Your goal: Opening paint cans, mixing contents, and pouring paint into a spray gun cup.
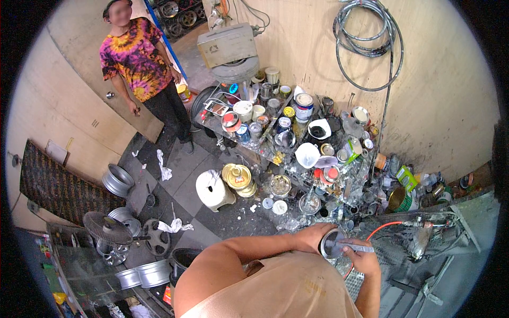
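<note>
My left hand grips the side of a small open metal can held in front of my chest. My right hand holds a thin flat stick whose tip reaches into the can's mouth. The can's inside looks grey and shiny. Both forearms come in from the lower edge over my tan shirt.
A cluttered table of paint cans, cups and funnels stands ahead. A spray gun with an orange hose lies to the right. A person in a tie-dye shirt stands at upper left. Wheel rims and a fan sit on the floor at left.
</note>
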A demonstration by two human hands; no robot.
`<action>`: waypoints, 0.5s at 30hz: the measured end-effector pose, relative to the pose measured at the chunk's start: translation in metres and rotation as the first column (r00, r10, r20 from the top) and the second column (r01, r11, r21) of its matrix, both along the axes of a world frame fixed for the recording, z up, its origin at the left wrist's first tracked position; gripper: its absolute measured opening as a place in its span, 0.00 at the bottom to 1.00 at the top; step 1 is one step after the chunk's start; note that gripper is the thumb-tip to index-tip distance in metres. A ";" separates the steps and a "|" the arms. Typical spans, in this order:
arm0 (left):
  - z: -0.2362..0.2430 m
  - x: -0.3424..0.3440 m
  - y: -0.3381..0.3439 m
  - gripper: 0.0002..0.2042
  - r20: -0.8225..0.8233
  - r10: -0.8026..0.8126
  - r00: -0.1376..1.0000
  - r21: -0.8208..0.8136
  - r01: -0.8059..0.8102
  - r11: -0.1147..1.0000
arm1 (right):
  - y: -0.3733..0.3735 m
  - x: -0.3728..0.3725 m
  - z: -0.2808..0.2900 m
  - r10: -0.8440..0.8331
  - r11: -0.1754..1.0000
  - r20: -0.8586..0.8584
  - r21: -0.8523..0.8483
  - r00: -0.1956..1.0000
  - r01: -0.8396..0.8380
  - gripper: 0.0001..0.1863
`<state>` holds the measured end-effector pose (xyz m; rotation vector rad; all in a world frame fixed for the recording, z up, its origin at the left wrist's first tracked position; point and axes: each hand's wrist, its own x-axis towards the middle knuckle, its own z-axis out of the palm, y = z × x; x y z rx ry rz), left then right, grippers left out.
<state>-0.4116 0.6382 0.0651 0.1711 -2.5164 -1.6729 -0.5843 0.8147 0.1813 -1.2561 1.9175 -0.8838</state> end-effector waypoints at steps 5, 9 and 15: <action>0.016 -0.002 -0.005 0.59 0.043 -0.072 0.996 0.051 0.070 0.996 | -0.009 0.002 0.017 -0.028 0.919 -0.190 0.382 0.981 0.100 0.11; 0.017 0.005 -0.007 0.59 0.013 -0.032 0.999 0.015 0.032 0.999 | -0.010 0.009 0.013 0.009 1.000 -0.055 -0.015 0.998 -0.010 0.10; 0.007 -0.001 -0.006 0.56 0.031 -0.017 0.999 0.031 0.016 0.999 | 0.007 -0.005 -0.006 -0.154 0.979 0.026 0.139 0.988 0.149 0.10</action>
